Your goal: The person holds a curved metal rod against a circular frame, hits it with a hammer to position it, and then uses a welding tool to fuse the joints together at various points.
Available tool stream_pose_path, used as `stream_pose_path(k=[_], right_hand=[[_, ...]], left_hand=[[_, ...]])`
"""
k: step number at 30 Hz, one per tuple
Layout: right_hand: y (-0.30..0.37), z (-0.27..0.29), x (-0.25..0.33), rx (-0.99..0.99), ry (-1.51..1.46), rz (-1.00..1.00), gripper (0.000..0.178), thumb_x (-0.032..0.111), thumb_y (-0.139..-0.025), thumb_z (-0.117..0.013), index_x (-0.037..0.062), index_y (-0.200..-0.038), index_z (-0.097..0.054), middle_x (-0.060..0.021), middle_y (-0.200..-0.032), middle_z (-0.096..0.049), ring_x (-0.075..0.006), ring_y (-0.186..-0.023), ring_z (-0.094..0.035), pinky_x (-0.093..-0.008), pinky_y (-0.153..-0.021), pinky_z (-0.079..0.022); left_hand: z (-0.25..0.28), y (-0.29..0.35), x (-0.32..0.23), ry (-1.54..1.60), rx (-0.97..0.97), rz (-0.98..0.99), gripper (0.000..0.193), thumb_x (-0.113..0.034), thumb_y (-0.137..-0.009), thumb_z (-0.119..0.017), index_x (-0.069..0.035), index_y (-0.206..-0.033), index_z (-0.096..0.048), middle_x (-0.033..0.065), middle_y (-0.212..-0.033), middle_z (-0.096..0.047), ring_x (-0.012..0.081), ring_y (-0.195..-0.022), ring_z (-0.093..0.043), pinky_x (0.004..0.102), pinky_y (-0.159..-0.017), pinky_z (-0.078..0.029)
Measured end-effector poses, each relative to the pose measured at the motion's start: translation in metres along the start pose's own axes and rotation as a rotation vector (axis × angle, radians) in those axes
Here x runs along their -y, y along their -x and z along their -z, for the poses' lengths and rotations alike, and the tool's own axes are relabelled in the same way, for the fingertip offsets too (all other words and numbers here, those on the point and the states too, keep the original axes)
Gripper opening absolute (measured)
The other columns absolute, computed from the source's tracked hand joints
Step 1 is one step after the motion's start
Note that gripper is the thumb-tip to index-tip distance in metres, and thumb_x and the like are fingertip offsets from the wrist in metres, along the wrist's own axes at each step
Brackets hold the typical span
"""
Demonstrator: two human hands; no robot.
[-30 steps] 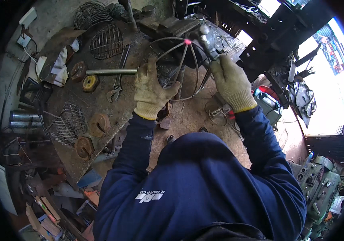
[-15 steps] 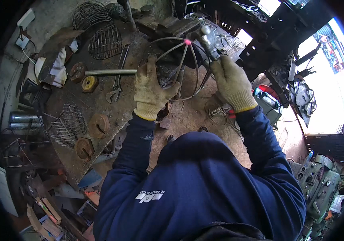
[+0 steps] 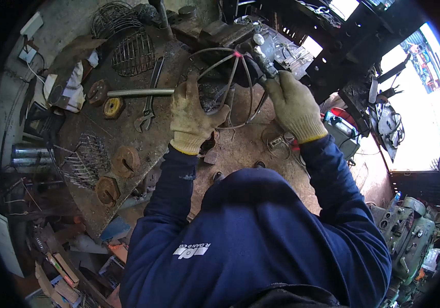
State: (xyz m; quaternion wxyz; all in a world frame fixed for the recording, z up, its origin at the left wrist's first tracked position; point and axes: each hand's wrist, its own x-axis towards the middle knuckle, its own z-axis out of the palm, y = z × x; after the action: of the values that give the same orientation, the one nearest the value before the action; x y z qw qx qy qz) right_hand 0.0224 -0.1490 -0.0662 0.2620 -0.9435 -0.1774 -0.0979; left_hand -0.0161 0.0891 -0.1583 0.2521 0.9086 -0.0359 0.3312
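My left hand (image 3: 191,115), in a cream knit glove, is closed on the near left side of a round wire frame (image 3: 251,90). Its thumb lies along the wires, and the fingers are partly hidden. Several curved rods of the frame meet at a small red-glowing spot (image 3: 237,54) beside the vise. Gripped in my gloved right hand (image 3: 294,105) is a hammer (image 3: 266,52), its shiny rounded head just right of the glowing joint. A metal pipe (image 3: 140,93) lies across an adjustable wrench (image 3: 149,102) and runs up to my left hand.
Under the frame's far side stands a bench vise (image 3: 225,36). The steel bench (image 3: 89,167) carries wire grids (image 3: 133,51), rusty round weights (image 3: 125,160) and a yellow hex piece (image 3: 113,107). A green machine (image 3: 409,231) stands at the lower right, and a toolbox (image 3: 342,134) sits on the floor.
The hammer head has shifted and turned slightly near the glowing joint, and the glow looks a little smaller. My left hand and the frame have hardly moved.
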Motion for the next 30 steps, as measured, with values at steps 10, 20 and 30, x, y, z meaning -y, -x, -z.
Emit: stream_pose_path(k=[10, 20, 30], right_hand=[[0.005, 0.004, 0.004, -0.097, -0.104, 0.018, 0.039, 0.04, -0.101, -0.056, 0.0014, -0.105, -0.058, -0.0247, -0.094, -0.069, -0.0464, -0.093, -0.067, -0.0559, -0.077, -0.051], [0.003, -0.004, 0.002, -0.043, 0.0, -0.062, 0.037, 0.037, -0.099, -0.06, 0.0013, -0.104, -0.058, -0.0252, -0.092, -0.067, -0.047, -0.092, -0.066, -0.0555, -0.076, -0.051], [-0.003, -0.005, -0.003, 0.028, 0.08, -0.049, 0.032, 0.034, -0.099, -0.06, 0.0021, -0.106, -0.058, -0.0238, -0.096, -0.067, -0.0471, -0.092, -0.065, -0.0542, -0.075, -0.051]], left_hand=[[-0.005, -0.002, 0.005, 0.007, -0.016, -0.016, 0.11, -0.045, -0.065, -0.087, -0.003, -0.151, -0.033, 0.025, -0.118, -0.055, 0.0419, -0.109, -0.055, 0.0544, -0.09, -0.05], [-0.002, -0.004, 0.0, 0.018, 0.0, -0.001, 0.106, -0.039, -0.065, -0.087, -0.003, -0.15, -0.036, 0.028, -0.12, -0.053, 0.044, -0.108, -0.059, 0.0553, -0.088, -0.053], [0.001, -0.004, 0.0, -0.005, -0.01, 0.003, 0.104, -0.038, -0.065, -0.089, -0.001, -0.148, -0.038, 0.0289, -0.12, -0.053, 0.0444, -0.106, -0.061, 0.0547, -0.085, -0.055]])
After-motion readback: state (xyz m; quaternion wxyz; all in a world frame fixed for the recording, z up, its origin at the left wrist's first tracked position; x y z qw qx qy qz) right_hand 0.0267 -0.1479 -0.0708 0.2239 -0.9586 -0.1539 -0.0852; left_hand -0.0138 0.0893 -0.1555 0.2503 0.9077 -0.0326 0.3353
